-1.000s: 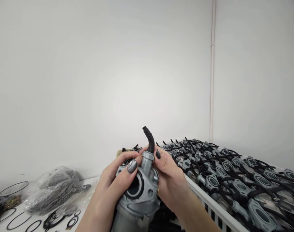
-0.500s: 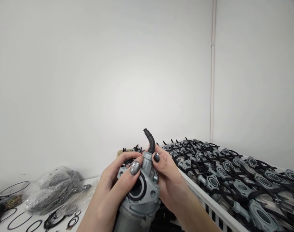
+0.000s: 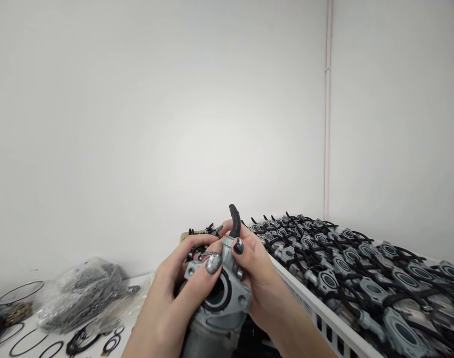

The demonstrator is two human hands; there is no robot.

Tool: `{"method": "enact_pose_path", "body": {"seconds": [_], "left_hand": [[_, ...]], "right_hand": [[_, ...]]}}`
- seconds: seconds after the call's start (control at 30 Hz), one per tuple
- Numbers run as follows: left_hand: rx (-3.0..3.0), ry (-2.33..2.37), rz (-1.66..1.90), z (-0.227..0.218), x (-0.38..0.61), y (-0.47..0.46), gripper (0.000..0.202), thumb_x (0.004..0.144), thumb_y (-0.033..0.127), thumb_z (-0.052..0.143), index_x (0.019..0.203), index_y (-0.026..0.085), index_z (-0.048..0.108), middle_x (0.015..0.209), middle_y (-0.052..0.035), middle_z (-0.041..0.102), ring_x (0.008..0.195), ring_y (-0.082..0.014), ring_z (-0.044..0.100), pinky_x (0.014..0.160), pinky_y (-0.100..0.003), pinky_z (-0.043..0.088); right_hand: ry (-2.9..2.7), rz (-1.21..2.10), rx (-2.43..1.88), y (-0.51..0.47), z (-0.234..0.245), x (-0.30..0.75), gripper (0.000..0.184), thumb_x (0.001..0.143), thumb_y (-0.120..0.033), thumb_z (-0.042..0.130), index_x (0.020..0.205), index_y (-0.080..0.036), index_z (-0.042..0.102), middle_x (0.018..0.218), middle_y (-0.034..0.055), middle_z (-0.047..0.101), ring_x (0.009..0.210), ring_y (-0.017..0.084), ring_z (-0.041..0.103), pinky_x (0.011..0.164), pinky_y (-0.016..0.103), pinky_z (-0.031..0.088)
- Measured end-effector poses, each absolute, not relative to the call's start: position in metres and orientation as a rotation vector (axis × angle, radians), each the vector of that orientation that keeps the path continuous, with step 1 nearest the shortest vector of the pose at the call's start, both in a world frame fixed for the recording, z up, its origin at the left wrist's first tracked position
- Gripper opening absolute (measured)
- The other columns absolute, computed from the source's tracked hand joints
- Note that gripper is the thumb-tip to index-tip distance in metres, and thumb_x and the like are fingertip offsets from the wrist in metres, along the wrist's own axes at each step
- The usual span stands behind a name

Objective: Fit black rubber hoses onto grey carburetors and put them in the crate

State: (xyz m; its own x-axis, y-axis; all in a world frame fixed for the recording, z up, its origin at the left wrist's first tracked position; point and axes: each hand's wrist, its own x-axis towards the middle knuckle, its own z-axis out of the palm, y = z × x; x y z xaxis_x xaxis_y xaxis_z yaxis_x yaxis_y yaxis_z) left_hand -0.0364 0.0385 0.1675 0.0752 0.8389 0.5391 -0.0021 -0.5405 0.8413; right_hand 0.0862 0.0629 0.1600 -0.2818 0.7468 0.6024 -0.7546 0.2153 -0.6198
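I hold a grey metal carburetor upright in front of me, low in the middle of the view. A bent black rubber elbow sticks up from its top cap. My left hand wraps round the left side of the body, thumb lying over the round bore. My right hand grips the right side, with its thumb and fingertips pinched on the top cap at the foot of the black elbow.
A white crate on the right holds several assembled carburetors with black hoses. On the table at left lie a clear plastic bag of small parts and loose black O-rings. A white wall stands close behind.
The carburetor has sunk a little and tilted to the right. My right thumb has slid down on the top cap, and the black elbow has turned slightly.
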Motion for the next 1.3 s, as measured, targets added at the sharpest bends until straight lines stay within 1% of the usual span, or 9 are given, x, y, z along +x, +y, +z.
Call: {"method": "enact_pose_path", "body": {"seconds": [0.2, 0.33, 0.43, 0.53, 0.67, 0.9, 1.03, 1.2, 1.3], "left_hand": [[1.670, 0.910, 1.521, 0.169, -0.038, 0.038, 0.046, 0.078, 0.056, 0.062, 0.111, 0.025, 0.066, 0.084, -0.0013, 0.071, 0.072, -0.0196, 0.065, 0.059, -0.022, 0.050], [1.640, 0.893, 1.456, 0.170, -0.039, 0.037, 0.046, 0.076, 0.056, 0.065, 0.108, 0.023, 0.065, 0.078, -0.0007, 0.071, 0.069, -0.0201, 0.066, 0.059, -0.023, 0.051], [1.644, 0.910, 1.512, 0.171, -0.037, 0.037, 0.045, 0.074, 0.055, 0.067, 0.105, 0.023, 0.068, 0.090, -0.0025, 0.073, 0.074, -0.0212, 0.067, 0.059, -0.023, 0.052], [1.647, 0.873, 1.594, 0.169, -0.034, 0.039, 0.040, 0.076, 0.054, 0.064, 0.100, 0.023, 0.070, 0.108, -0.0036, 0.072, 0.085, -0.0238, 0.069, 0.059, -0.022, 0.053], [1.679, 0.810, 1.610, 0.167, -0.033, 0.042, 0.041, 0.076, 0.056, 0.062, 0.098, 0.023, 0.071, 0.108, -0.0044, 0.073, 0.092, -0.0268, 0.069, 0.062, -0.023, 0.055], [1.628, 0.883, 1.600, 0.169, -0.031, 0.037, 0.043, 0.077, 0.056, 0.064, 0.104, 0.023, 0.069, 0.117, -0.0041, 0.069, 0.102, -0.0272, 0.065, 0.061, -0.021, 0.054], [1.655, 0.909, 1.582, 0.171, -0.034, 0.033, 0.043, 0.075, 0.058, 0.064, 0.100, 0.024, 0.068, 0.121, -0.0032, 0.067, 0.100, -0.0263, 0.065, 0.059, -0.020, 0.053], [1.648, 0.923, 1.534, 0.171, -0.036, 0.032, 0.051, 0.075, 0.060, 0.064, 0.111, 0.024, 0.064, 0.114, -0.0045, 0.069, 0.090, -0.0244, 0.067, 0.064, -0.024, 0.053], [1.623, 0.925, 1.494, 0.168, -0.036, 0.035, 0.055, 0.073, 0.061, 0.065, 0.114, 0.024, 0.063, 0.108, -0.0047, 0.071, 0.090, -0.0248, 0.067, 0.061, -0.023, 0.052]], "right_hand": [[-1.162, 1.448, -0.001, 0.063, 0.160, 0.086, 0.025, 0.072, -0.031, 0.081, 0.085, -0.017, 0.066, 0.065, -0.0027, 0.068, 0.055, 0.005, 0.060, 0.054, 0.012, 0.047], [-1.158, 1.441, -0.002, 0.063, 0.160, 0.085, 0.031, 0.072, -0.040, 0.079, 0.089, -0.017, 0.067, 0.065, -0.0019, 0.065, 0.059, 0.009, 0.059, 0.061, 0.019, 0.048], [-1.147, 1.455, 0.018, 0.064, 0.161, 0.085, 0.034, 0.076, -0.047, 0.071, 0.092, -0.016, 0.069, 0.068, 0.0006, 0.064, 0.062, 0.012, 0.059, 0.062, 0.023, 0.047], [-1.157, 1.472, 0.048, 0.065, 0.160, 0.085, 0.036, 0.079, -0.047, 0.062, 0.092, -0.016, 0.072, 0.071, 0.0030, 0.065, 0.065, 0.015, 0.059, 0.066, 0.027, 0.047], [-1.183, 1.489, 0.067, 0.065, 0.159, 0.088, 0.032, 0.078, -0.041, 0.062, 0.094, -0.016, 0.073, 0.073, 0.0044, 0.067, 0.068, 0.017, 0.060, 0.071, 0.030, 0.047], [-1.180, 1.489, 0.073, 0.067, 0.158, 0.089, 0.022, 0.077, -0.034, 0.067, 0.091, -0.018, 0.073, 0.073, 0.0030, 0.067, 0.065, 0.014, 0.060, 0.068, 0.025, 0.048], [-1.157, 1.495, 0.082, 0.067, 0.158, 0.087, 0.022, 0.075, -0.034, 0.074, 0.090, -0.018, 0.072, 0.075, 0.0022, 0.067, 0.069, 0.012, 0.062, 0.071, 0.022, 0.050], [-1.170, 1.468, 0.080, 0.066, 0.158, 0.085, 0.021, 0.077, -0.034, 0.073, 0.091, -0.019, 0.071, 0.073, 0.0012, 0.066, 0.069, 0.011, 0.062, 0.069, 0.019, 0.049], [-1.186, 1.463, 0.086, 0.067, 0.158, 0.085, 0.020, 0.077, -0.031, 0.074, 0.092, -0.018, 0.071, 0.071, -0.0003, 0.063, 0.063, 0.009, 0.059, 0.066, 0.019, 0.049]]}}
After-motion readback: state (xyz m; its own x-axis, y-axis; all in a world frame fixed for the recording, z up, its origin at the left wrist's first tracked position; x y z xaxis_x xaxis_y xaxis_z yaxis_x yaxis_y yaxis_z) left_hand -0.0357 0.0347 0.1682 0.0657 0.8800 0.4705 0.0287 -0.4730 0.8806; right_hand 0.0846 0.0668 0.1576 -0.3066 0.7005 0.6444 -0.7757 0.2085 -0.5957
